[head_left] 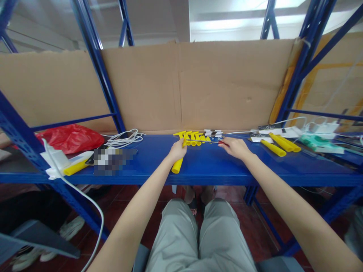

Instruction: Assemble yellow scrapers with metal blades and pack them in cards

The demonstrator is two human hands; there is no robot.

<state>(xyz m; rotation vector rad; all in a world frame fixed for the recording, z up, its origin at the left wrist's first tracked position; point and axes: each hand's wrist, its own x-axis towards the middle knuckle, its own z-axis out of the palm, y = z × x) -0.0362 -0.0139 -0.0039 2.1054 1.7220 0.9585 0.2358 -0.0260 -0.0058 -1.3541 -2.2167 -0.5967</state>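
My left hand (177, 149) is closed around a yellow plastic handle (177, 166), whose round, hollow-looking end sticks out below the fist. Closed on a screwdriver (202, 140) with a reddish grip, my right hand (237, 147) keeps its thin metal shaft level, pointing left. The shaft's tip meets the top of the yellow handle beside my left fingers; whether it is inside cannot be made out. Just behind are several yellow T-shaped handles (194, 142) lying side by side. Black-and-white rod-like pieces (213, 133) are stacked to the right of them.
Cardboard (181, 87) stands behind the blue shelf (153, 158). On the right lie more yellow handles (272, 148) and a green plastic packet (320, 143). Coiled white cable (126, 138), a red plastic bag (73, 138) and a white adapter (56, 158) are at the left. Blue posts flank the space.
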